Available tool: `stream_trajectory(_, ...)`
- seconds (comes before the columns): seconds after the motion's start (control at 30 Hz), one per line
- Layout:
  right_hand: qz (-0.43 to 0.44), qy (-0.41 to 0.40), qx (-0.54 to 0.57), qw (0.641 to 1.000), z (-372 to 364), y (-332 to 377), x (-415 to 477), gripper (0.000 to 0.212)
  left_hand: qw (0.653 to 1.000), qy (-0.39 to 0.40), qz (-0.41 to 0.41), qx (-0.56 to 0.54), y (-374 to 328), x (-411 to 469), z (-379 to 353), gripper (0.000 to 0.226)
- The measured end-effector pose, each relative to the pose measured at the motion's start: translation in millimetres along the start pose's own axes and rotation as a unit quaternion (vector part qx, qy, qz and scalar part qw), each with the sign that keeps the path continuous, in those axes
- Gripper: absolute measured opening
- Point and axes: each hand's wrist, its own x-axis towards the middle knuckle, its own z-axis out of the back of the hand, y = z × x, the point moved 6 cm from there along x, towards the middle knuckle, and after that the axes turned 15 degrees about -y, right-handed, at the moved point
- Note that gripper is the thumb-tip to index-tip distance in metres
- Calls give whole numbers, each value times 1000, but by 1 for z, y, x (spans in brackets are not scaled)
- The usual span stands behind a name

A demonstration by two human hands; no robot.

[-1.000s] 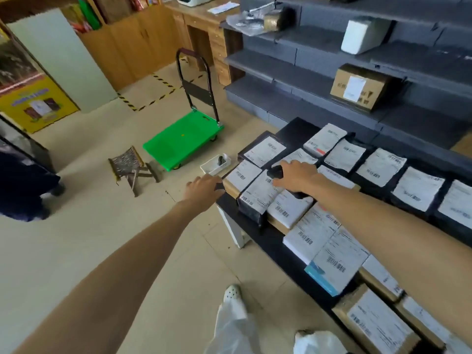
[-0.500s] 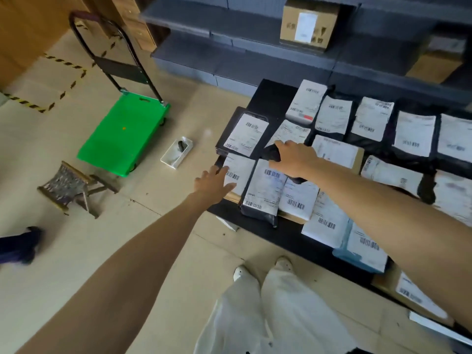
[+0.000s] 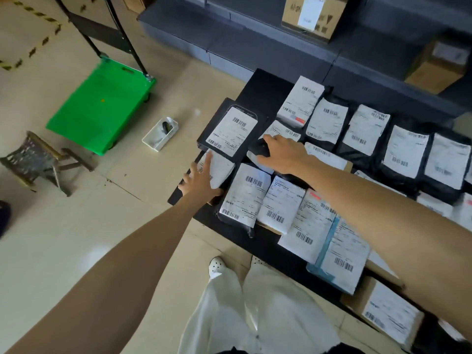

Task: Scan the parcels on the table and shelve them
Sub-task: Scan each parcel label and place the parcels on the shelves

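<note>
The left hand (image 3: 201, 178) lays straight fingers (image 3: 207, 162) on a parcel (image 3: 221, 169) at centre frame. The right hand (image 3: 284, 155), arm outstretched, grips a black scanner (image 3: 258, 150).

scanner (image 3: 259, 150) mostly hidden under right hand (image 3: 284, 155), parcel labels (image 3: 231, 131) unreadable, trolley handle (image 3: 98, 34) cropped

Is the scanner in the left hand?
No, the right hand grips the black scanner; the left hand rests on a parcel.

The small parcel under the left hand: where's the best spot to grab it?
Probably its left edge, coming from the floor side. The small parcel lies flat at the table corner, a bigger parcel crowding its right, so the left hand can pinch that free edge.
</note>
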Motion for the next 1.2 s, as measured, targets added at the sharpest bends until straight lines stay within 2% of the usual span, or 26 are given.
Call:
stream_trajectory(0.17,30,2,4,1000,13,11,11,63,998,-65,15,19,22,-2,23,130)
stream_trajectory(0.3,50,-29,11,998,40,23,14,58,990,-137,-2,29,22,11,67,127)
stream_trajectory(0.57,31,-146,56,987,136,18,3,57,953,-265,-143,32,-56,48,186,112)
stream_trajectory(0.77,-6,-219,-30,975,222,-11,-29,60,895,-341,-284,39,-149,52,265,109)
stream_trajectory(0.97,-63,-264,-84,959,268,-37,-75,63,850,-368,-372,57,-214,38,290,105)
stream_trajectory(1.2,-61,-232,-160,958,270,-29,-100,65,828,-371,-415,63,-231,30,290,105)
